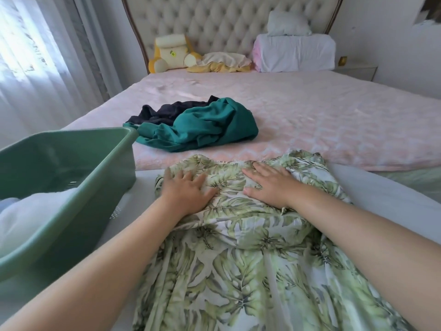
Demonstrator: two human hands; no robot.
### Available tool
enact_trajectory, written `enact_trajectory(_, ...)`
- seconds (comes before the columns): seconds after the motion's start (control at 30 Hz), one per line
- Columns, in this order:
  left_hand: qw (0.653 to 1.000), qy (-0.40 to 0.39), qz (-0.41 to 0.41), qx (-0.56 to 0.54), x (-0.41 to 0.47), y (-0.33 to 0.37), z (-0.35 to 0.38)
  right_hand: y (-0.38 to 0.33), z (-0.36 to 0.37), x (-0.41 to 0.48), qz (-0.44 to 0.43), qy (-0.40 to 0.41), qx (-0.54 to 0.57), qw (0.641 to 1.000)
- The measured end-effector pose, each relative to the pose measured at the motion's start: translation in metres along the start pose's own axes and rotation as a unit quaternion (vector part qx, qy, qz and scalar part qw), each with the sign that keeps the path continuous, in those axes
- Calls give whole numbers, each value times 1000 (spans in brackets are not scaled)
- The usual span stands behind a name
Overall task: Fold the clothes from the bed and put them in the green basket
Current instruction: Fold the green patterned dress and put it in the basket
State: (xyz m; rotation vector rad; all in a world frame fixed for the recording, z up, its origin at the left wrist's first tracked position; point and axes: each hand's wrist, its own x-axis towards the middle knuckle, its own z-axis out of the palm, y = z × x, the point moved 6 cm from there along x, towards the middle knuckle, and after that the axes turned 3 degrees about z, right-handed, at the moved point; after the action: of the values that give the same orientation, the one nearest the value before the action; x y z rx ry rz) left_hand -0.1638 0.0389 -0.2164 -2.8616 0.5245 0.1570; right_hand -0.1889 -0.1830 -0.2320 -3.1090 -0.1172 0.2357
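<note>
A view looking down a person's two bare forearms onto a bed (310,111) covered with a pale pink quilted spread. Spread lengthwise at the near edge lies a leaf-print garment (238,259) — white fabric with large green palm leaves — its lower part falling in loose folds toward the camera. The left hand (188,189) rests palm-down on the garment's upper left part, fingers spread and flat, gripping nothing. The right hand (267,182) lies palm-down just beside it on the upper right part, also flat and unclenched, pressing the cloth against the bed.

To the left, touching the bed's near corner, stands the green basket (95,168), a rectangular plastic tub with small perforations in its wall. Inside it is white fabric (31,216), with a bit of pale blue at the far left; whether it is folded cannot be told.

Farther up the bed, well apart from the hands, lies a crumpled teal garment (205,127), touching a rumpled black garment (167,111) behind it.

At the head of the bed stands a tufted beige headboard (214,25). Against it lean a yellow and cream plush toy (171,53), a heap of cream and yellow cloth (222,62), and — on the right — a stack of white bedding (296,52) topped by a small white pillow (288,23). Sheer white curtains (31,56) hang at the left.
</note>
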Motion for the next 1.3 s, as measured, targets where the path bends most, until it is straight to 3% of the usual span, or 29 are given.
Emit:
enact_trajectory(0.17,999,-14,-29,-25,-30,-13,-1,-10,-21,-17,57,3,-16,998)
enact_trajectory(0.3,996,10,3,-89,-49,-7,19,-7,-14,-46,133,-35,73,988)
enact_trajectory(0.37,993,17,0,-115,-52,-7,26,-2,2,-60,141,-66,74,985)
enact_trajectory(0.53,993,16,9,-114,-57,-5,25,7,8,-82,113,-29,44,992)
enact_trajectory(0.63,990,124,60,-14,-68,9,0,-4,0,-84,96,-21,17,995)
enact_trajectory(0.7,975,187,117,-20,-76,31,-16,-21,-8,-82,78,-4,35,996)
enact_trajectory(0.8,979,103,107,-137,-79,53,-9,-44,0,-88,78,-14,103,991)
enact_trajectory(0.9,988,25,105,-108,-80,62,14,-49,18,-100,76,8,44,996)
enact_trajectory(1.1,985,8,135,-103,-87,56,20,-44,22,-109,85,18,13,996)
enact_trajectory(1.2,976,-30,132,-171,-94,46,12,-47,20,-111,62,10,-21,998)
enact_trajectory(1.3,963,46,72,-255,-97,22,-4,-52,15,-111,54,-13,-41,998)
